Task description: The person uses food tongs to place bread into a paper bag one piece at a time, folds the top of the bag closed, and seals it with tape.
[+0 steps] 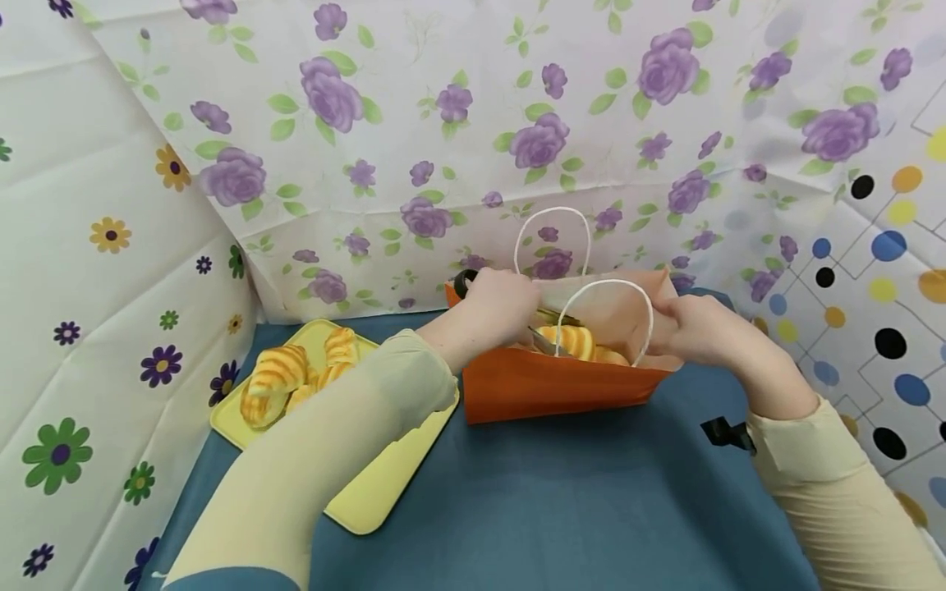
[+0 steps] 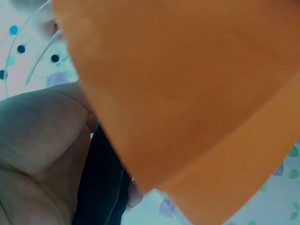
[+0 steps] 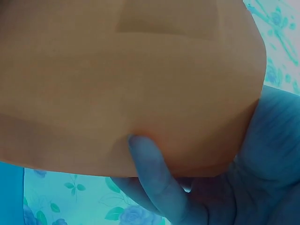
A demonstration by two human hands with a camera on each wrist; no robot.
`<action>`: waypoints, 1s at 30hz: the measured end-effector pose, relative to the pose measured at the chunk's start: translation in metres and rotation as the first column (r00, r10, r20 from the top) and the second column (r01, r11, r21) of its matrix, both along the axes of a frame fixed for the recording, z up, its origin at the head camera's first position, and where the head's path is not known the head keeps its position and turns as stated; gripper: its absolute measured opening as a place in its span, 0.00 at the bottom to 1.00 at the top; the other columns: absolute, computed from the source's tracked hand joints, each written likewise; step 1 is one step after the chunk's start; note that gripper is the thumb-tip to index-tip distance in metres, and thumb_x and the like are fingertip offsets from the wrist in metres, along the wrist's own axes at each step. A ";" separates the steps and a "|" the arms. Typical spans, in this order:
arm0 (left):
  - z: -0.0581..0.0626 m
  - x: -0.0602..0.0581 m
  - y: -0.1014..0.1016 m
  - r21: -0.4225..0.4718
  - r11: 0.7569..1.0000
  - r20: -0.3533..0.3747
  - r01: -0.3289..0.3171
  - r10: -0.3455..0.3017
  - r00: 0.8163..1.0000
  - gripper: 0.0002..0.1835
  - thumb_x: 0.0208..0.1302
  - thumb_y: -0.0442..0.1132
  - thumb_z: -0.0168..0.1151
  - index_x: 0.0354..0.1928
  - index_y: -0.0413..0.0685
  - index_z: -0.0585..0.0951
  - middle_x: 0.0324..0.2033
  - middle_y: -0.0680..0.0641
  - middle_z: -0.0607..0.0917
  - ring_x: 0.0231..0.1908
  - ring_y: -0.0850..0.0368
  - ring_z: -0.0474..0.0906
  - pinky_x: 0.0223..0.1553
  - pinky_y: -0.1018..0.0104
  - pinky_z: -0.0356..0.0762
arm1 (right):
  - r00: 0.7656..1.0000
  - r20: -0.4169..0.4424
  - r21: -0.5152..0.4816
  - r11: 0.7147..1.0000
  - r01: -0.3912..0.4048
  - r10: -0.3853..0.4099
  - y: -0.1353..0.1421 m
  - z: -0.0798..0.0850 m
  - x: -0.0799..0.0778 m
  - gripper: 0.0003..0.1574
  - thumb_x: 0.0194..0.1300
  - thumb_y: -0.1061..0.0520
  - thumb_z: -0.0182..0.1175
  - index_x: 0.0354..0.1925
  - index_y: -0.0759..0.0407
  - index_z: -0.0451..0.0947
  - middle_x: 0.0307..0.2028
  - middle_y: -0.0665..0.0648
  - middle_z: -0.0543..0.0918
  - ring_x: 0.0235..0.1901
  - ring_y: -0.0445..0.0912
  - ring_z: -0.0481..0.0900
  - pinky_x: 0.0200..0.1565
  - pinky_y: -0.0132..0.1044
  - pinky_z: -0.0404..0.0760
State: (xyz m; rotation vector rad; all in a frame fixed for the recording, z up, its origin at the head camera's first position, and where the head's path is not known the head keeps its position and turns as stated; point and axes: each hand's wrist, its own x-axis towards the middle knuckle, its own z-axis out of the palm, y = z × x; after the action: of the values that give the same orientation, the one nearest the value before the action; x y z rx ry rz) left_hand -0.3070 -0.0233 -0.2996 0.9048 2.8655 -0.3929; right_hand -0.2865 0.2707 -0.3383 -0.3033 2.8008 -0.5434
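An orange paper bag (image 1: 562,394) with white rope handles stands with its mouth open. My left hand (image 1: 502,304) is over its left side and grips tongs with a black handle (image 2: 101,178). Their metal tips (image 1: 545,341) reach into the bag beside a striped yellow bread roll (image 1: 576,341). Whether the tips pinch that roll, I cannot tell. More bread shows beneath it, partly hidden by the front wall. At the right end, my right hand (image 1: 698,328) pinches the bag's edge, one finger (image 3: 152,168) lying against the paper in the right wrist view.
Left of the bag, a yellow tray (image 1: 392,484) holds several striped bread rolls (image 1: 281,373), partly behind the left sleeve. A blue cloth (image 1: 562,509) covers the table. Flowered sheets (image 1: 414,123) rise behind and at the sides. A small black piece (image 1: 727,433) is by the right cuff.
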 end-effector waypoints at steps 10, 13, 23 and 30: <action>-0.022 -0.006 0.032 0.083 0.996 0.031 -0.035 0.033 0.999 0.13 0.73 0.55 0.69 0.40 0.54 0.87 0.44 0.50 0.88 0.44 0.52 0.84 0.42 0.55 0.84 | 1.000 -0.003 -0.007 1.000 0.002 -0.002 0.001 0.001 0.002 0.55 0.71 0.47 0.71 0.78 0.77 0.60 0.70 0.82 0.70 0.66 0.76 0.72 0.61 0.72 0.74; -0.025 -0.007 0.035 0.069 0.995 0.070 -0.075 0.070 0.995 0.12 0.71 0.54 0.71 0.44 0.55 0.88 0.48 0.50 0.88 0.46 0.52 0.83 0.44 0.54 0.84 | 1.000 -0.006 -0.008 1.000 -0.001 0.001 0.001 0.001 0.002 0.55 0.70 0.46 0.71 0.79 0.76 0.59 0.69 0.81 0.70 0.66 0.76 0.72 0.61 0.72 0.74; -0.029 -0.013 0.025 -0.023 0.992 0.118 -0.121 0.123 0.985 0.32 0.61 0.69 0.73 0.58 0.57 0.86 0.55 0.50 0.86 0.47 0.54 0.82 0.44 0.55 0.81 | 1.000 -0.010 -0.007 1.000 -0.003 0.002 0.001 0.001 0.003 0.55 0.71 0.45 0.70 0.79 0.75 0.59 0.71 0.80 0.69 0.67 0.76 0.70 0.62 0.72 0.73; -0.021 -0.010 0.018 -0.025 0.992 0.106 -0.121 0.123 0.987 0.37 0.60 0.73 0.72 0.60 0.56 0.86 0.55 0.48 0.87 0.51 0.48 0.84 0.53 0.44 0.83 | 1.000 -0.002 -0.013 1.000 0.008 -0.008 0.000 0.000 0.002 0.56 0.72 0.43 0.70 0.80 0.73 0.58 0.72 0.79 0.68 0.69 0.76 0.68 0.63 0.73 0.72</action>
State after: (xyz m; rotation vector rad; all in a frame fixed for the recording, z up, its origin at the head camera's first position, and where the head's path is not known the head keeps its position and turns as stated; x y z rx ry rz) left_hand -0.3171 -0.0048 -0.3202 0.7197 2.7960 -0.3462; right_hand -0.2843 0.2703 -0.3381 -0.2959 2.8024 -0.5633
